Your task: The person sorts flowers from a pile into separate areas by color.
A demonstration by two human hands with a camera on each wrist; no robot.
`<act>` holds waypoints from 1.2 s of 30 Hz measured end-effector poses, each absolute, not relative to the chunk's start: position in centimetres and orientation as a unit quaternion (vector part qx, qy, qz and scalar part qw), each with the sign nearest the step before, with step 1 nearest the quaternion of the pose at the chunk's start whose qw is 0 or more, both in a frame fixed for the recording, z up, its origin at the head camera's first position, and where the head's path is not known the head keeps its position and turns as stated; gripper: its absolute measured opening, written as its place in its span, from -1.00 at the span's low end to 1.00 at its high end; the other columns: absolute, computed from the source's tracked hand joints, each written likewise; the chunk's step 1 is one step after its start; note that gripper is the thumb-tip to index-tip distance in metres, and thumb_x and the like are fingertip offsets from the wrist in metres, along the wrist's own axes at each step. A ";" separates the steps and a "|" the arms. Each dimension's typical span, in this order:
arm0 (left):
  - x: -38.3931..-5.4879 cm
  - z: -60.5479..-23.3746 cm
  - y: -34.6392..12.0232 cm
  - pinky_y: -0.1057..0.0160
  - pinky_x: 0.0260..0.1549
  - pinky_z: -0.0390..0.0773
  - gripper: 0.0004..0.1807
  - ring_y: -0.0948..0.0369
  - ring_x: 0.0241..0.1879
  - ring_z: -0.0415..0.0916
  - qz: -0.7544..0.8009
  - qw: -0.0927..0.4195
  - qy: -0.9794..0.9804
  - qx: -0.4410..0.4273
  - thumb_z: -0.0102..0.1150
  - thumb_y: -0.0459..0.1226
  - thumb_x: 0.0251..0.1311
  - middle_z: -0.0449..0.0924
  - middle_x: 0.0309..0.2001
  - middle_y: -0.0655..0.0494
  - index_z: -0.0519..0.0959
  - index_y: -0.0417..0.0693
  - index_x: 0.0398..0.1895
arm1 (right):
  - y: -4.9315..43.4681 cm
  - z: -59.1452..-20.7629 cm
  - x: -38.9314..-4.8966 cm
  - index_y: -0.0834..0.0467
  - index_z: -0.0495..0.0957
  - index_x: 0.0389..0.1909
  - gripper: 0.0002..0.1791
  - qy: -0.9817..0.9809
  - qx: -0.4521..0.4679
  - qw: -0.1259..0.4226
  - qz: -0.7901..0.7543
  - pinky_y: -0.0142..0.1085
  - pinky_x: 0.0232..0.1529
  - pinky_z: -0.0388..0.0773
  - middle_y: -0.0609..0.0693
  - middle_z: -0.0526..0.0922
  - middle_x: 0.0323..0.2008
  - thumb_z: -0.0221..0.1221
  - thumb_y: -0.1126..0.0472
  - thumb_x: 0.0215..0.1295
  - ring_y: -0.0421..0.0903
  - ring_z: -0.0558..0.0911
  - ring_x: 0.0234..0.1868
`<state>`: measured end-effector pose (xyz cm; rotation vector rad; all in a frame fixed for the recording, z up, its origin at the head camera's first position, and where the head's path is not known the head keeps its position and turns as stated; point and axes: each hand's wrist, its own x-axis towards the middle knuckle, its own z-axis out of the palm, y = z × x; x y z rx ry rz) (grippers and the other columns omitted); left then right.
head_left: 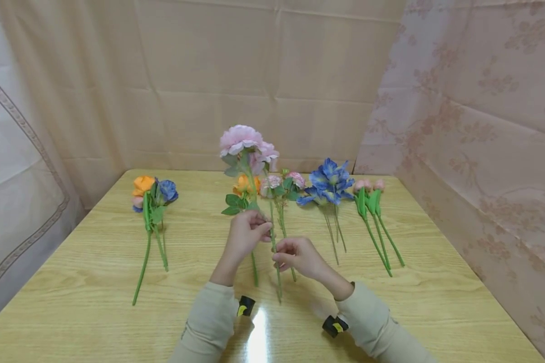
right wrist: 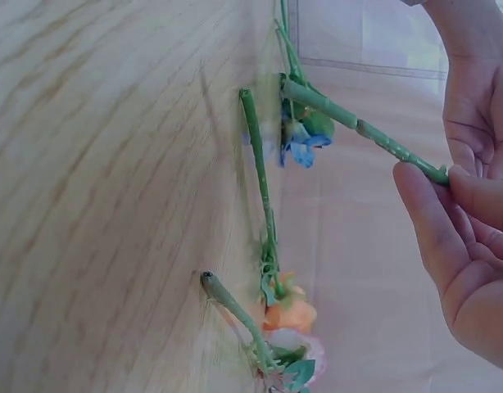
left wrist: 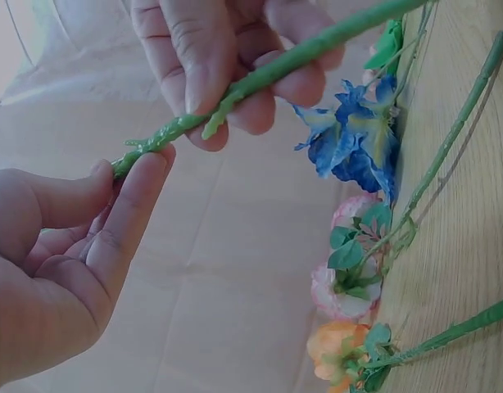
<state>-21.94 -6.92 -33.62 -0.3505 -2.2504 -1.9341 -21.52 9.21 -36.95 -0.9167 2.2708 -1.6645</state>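
Note:
Both hands hold up an artificial pink peony, its pale pink blooms above the table's far edge in the head view. My left hand pinches the green stem between thumb and fingers. Just below and to the right, my right hand pinches the same stem, whose lower end points down toward the table. Small side nubs show on the stem between the hands in the left wrist view. Behind it lie an orange flower and pink-and-white flowers, partly covered by the peony and left hand.
Orange, blue and pink flowers lie grouped at the left of the wooden table. To the right are blue flowers and pink tulips. Curtains hang behind and at both sides.

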 end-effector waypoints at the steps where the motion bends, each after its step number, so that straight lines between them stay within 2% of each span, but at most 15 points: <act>1: -22.0 -33.6 -6.9 0.23 -0.52 0.57 -0.93 -0.01 -0.53 0.56 -0.646 0.079 -0.750 -0.118 0.10 -0.53 0.07 0.55 -0.47 -0.18 0.48 -0.47 -0.38 | 9.2 -36.9 -21.5 0.54 0.45 -0.34 -0.87 0.769 -0.310 0.080 -0.554 -0.27 -0.48 0.57 0.29 0.55 -0.49 0.08 0.49 0.15 0.05 0.60 -0.51; 7: -21.8 -33.5 -6.9 0.22 -0.52 0.57 -0.83 -0.09 -0.50 0.56 -0.645 0.083 -0.750 -0.123 0.10 -0.47 0.11 0.56 -0.44 -0.22 0.50 -0.45 -0.25 | 9.2 -36.7 -21.6 0.50 0.47 -0.38 -0.91 0.779 -0.306 0.044 -0.545 -0.29 -0.50 0.57 0.26 0.55 -0.50 0.08 0.49 0.16 0.05 0.59 -0.52; 10: -21.8 -33.5 -7.0 0.24 -0.53 0.57 -0.81 -0.05 -0.49 0.57 -0.642 0.076 -0.753 -0.126 0.09 -0.44 0.13 0.56 -0.41 -0.22 0.51 -0.42 -0.21 | 9.3 -36.7 -22.0 0.51 0.46 -0.39 -0.91 0.785 -0.290 0.030 -0.547 -0.26 -0.50 0.57 0.25 0.55 -0.53 0.07 0.50 0.16 0.09 0.59 -0.53; 16: -21.7 -33.6 -7.2 0.25 -0.56 0.56 -0.85 0.12 -0.53 0.56 -0.622 0.060 -0.770 -0.129 0.06 -0.41 0.17 0.57 -0.45 -0.09 0.55 -0.33 -0.26 | 9.7 -36.7 -23.4 0.46 0.45 -0.46 -0.94 0.810 -0.221 0.002 -0.544 -0.28 -0.55 0.56 0.23 0.54 -0.58 0.09 0.49 0.14 0.05 0.58 -0.58; 21: -21.7 -33.8 -7.3 0.24 -0.58 0.54 -0.85 0.12 -0.55 0.56 -0.608 0.047 -0.782 -0.127 0.05 -0.38 0.19 0.57 -0.46 -0.05 0.56 -0.29 -0.28 | 9.9 -36.5 -24.4 0.45 0.46 -0.47 -0.95 0.825 -0.167 -0.008 -0.540 -0.27 -0.57 0.56 0.30 0.55 -0.55 0.09 0.51 0.12 -0.01 0.59 -0.59; 29: -21.2 -33.5 -7.3 0.20 -0.57 0.55 -0.85 0.04 -0.55 0.55 -0.596 0.036 -0.791 -0.130 0.04 -0.39 0.20 0.56 -0.50 -0.05 0.55 -0.33 -0.29 | 10.3 -36.8 -26.0 0.46 0.47 -0.46 -0.96 0.841 -0.123 0.007 -0.528 -0.27 -0.58 0.56 0.36 0.55 -0.51 0.09 0.51 0.11 -0.05 0.59 -0.62; 33: -21.2 -33.6 -7.3 0.21 -0.56 0.54 -0.85 0.05 -0.55 0.55 -0.590 0.030 -0.797 -0.129 0.02 -0.38 0.21 0.55 -0.50 -0.06 0.56 -0.31 -0.30 | 10.4 -37.1 -27.0 0.48 0.47 -0.44 -0.95 0.848 -0.103 0.017 -0.519 -0.27 -0.57 0.56 0.32 0.56 -0.54 0.09 0.51 0.11 -0.11 0.56 -0.66; 36: -21.7 -34.4 -7.5 0.27 -0.59 0.53 -0.85 0.13 -0.57 0.55 -0.587 0.028 -0.798 -0.134 0.03 -0.35 0.21 0.56 -0.50 -0.03 0.56 -0.28 -0.31 | 10.5 -37.5 -27.3 0.49 0.46 -0.43 -0.94 0.858 -0.091 0.025 -0.504 -0.23 -0.55 0.57 0.26 0.56 -0.58 0.08 0.51 0.12 -0.05 0.58 -0.66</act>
